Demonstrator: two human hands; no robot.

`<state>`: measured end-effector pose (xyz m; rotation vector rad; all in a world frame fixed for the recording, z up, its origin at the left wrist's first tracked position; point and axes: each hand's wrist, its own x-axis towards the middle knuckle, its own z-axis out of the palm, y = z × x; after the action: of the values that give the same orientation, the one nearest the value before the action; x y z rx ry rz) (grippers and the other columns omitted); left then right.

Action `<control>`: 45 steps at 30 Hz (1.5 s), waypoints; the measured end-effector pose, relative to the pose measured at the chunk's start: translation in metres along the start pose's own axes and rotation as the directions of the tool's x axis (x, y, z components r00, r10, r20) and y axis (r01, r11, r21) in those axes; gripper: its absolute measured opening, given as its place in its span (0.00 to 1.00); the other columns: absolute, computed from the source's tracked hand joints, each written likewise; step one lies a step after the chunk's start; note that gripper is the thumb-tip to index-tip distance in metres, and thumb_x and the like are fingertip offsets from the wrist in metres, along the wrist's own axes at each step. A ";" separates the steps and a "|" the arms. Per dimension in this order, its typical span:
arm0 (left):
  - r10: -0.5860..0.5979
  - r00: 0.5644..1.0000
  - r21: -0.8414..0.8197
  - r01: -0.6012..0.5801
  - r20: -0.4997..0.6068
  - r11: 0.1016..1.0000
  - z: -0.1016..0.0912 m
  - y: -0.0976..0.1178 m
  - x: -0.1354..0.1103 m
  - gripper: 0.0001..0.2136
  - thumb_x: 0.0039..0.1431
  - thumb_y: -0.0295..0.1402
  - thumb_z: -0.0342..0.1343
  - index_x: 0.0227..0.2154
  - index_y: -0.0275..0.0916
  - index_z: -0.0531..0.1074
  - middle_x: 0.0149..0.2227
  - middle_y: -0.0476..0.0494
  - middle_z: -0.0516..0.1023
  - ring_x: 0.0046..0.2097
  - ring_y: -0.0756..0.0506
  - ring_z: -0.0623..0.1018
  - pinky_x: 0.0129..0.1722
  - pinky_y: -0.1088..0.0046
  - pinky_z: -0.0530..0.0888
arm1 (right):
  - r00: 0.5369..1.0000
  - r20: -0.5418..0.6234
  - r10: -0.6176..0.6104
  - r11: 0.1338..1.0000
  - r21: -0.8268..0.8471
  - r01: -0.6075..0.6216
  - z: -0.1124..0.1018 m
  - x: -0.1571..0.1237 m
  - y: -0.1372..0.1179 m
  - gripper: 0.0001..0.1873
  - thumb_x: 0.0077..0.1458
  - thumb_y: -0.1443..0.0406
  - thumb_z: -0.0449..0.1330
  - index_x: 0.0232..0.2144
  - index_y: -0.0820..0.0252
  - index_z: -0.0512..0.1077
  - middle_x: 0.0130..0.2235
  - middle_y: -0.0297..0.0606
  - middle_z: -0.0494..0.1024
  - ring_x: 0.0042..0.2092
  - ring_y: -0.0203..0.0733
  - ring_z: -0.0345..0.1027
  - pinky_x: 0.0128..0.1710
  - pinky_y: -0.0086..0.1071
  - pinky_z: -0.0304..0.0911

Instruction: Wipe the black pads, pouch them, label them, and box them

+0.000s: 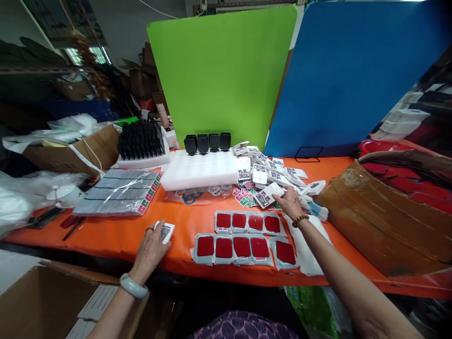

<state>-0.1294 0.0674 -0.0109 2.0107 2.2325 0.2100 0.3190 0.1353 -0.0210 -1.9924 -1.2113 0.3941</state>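
My left hand (pixel 152 246) is closed around a small white folded leaflet (pixel 167 232) with a dark printed picture, just above the front left of the orange table. Over at the right, my right hand (pixel 290 202) pinches the edge of a white printed leaflet (pixel 268 194) at the front of a loose leaflet pile (pixel 260 173). Small red and green stickers (pixel 244 197) lie beside that pile. Between my hands, two rows of red square pads (pixel 223 247) in grey-white wrappers lie flat on the table.
A white foam block (pixel 201 170) holds several upright black pieces (pixel 203 143). Plastic-wrapped grey sheets (pixel 116 190) lie left. A cardboard box of red items (pixel 384 221) stands right; another open box (pixel 38 301) sits below left. Green (pixel 226 75) and blue (pixel 346 75) panels rise behind.
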 end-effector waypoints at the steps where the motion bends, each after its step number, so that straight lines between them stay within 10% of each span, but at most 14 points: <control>1: -0.010 1.000 0.037 0.009 0.028 0.999 0.003 -0.005 0.004 0.29 0.51 0.28 0.54 0.59 0.31 0.60 0.55 0.28 0.68 0.53 0.35 0.73 0.53 0.61 0.68 | 0.999 -0.006 0.035 0.999 0.010 -0.035 0.000 0.007 0.005 0.29 0.43 0.59 0.64 0.46 0.65 0.65 0.46 0.53 0.71 0.49 0.56 0.64 0.48 0.46 0.59; 10: -0.052 0.999 0.061 0.052 -0.002 0.997 0.026 -0.005 0.004 0.26 0.55 0.33 0.52 0.58 0.32 0.61 0.59 0.26 0.65 0.58 0.33 0.68 0.55 0.58 0.65 | 0.998 -0.001 0.067 0.959 0.277 -0.065 0.005 0.014 0.003 0.22 0.40 0.61 0.63 0.39 0.62 0.66 0.27 0.34 0.72 0.29 0.43 0.67 0.30 0.36 0.65; 17: 0.283 0.941 -0.426 -0.338 -0.188 0.839 0.010 0.089 -0.049 0.34 0.54 0.42 0.58 0.62 0.42 0.53 0.63 0.35 0.59 0.65 0.37 0.59 0.62 0.54 0.59 | 0.983 0.118 -0.144 0.792 0.609 0.043 -0.028 -0.058 -0.068 0.19 0.44 0.62 0.62 0.40 0.59 0.64 0.20 0.23 0.64 0.18 0.30 0.55 0.17 0.25 0.53; 22: 0.382 0.907 -0.582 -0.410 -0.179 0.702 -0.004 0.142 -0.081 0.42 0.49 0.41 0.64 0.64 0.45 0.49 0.66 0.36 0.54 0.67 0.35 0.53 0.64 0.50 0.55 | 0.844 0.469 -0.262 0.656 0.728 -0.201 -0.033 -0.147 -0.107 0.20 0.46 0.61 0.65 0.41 0.57 0.65 0.25 0.25 0.67 0.18 0.26 0.52 0.15 0.22 0.48; 27: 0.338 0.940 -0.810 -0.160 0.049 0.564 -0.007 0.129 -0.100 0.35 0.51 0.40 0.62 0.62 0.44 0.56 0.60 0.36 0.65 0.61 0.36 0.64 0.61 0.54 0.61 | 0.668 0.686 -0.287 0.603 0.671 -0.430 -0.019 -0.179 -0.097 0.21 0.50 0.54 0.64 0.43 0.56 0.63 0.24 0.25 0.65 0.17 0.26 0.48 0.14 0.22 0.45; 32: 0.481 0.810 -0.941 0.306 0.336 0.141 -0.004 0.109 -0.123 0.30 0.55 0.51 0.55 0.57 0.40 0.65 0.51 0.37 0.74 0.49 0.41 0.75 0.51 0.65 0.69 | 0.709 0.533 -0.461 0.768 0.640 0.018 -0.018 -0.174 -0.092 0.16 0.54 0.54 0.62 0.42 0.55 0.73 0.37 0.38 0.71 0.34 0.37 0.65 0.33 0.30 0.62; 35: 0.510 0.741 -0.836 0.543 0.438 -0.071 0.001 0.105 -0.135 0.31 0.54 0.56 0.52 0.47 0.32 0.73 0.40 0.35 0.78 0.35 0.46 0.77 0.35 0.73 0.70 | 0.603 0.586 -0.542 0.767 0.638 0.068 -0.012 -0.173 -0.095 0.12 0.55 0.55 0.61 0.32 0.57 0.76 0.39 0.39 0.72 0.40 0.40 0.65 0.39 0.31 0.62; 42: 0.623 0.647 -0.714 0.673 0.440 -0.195 0.013 0.086 -0.150 0.36 0.43 0.59 0.60 0.43 0.27 0.75 0.36 0.32 0.78 0.30 0.45 0.77 0.29 0.73 0.70 | 0.136 0.934 -0.330 0.651 0.329 -0.684 0.024 -0.193 -0.097 0.21 0.46 0.52 0.67 0.22 0.62 0.67 0.21 0.29 0.65 0.22 0.29 0.56 0.23 0.25 0.53; 45: 0.559 0.678 -0.672 0.692 0.478 -0.266 0.020 0.073 -0.157 0.36 0.44 0.58 0.60 0.44 0.27 0.74 0.37 0.31 0.78 0.31 0.43 0.78 0.32 0.70 0.71 | 0.156 0.932 -0.328 0.750 0.357 -0.557 0.039 -0.192 -0.101 0.24 0.50 0.47 0.61 0.22 0.62 0.67 0.22 0.30 0.66 0.23 0.31 0.56 0.25 0.27 0.53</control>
<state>-0.0380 -0.0805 -0.0162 0.4815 0.6471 0.7369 0.1364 0.0149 0.0044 -0.9456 -1.2444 2.2337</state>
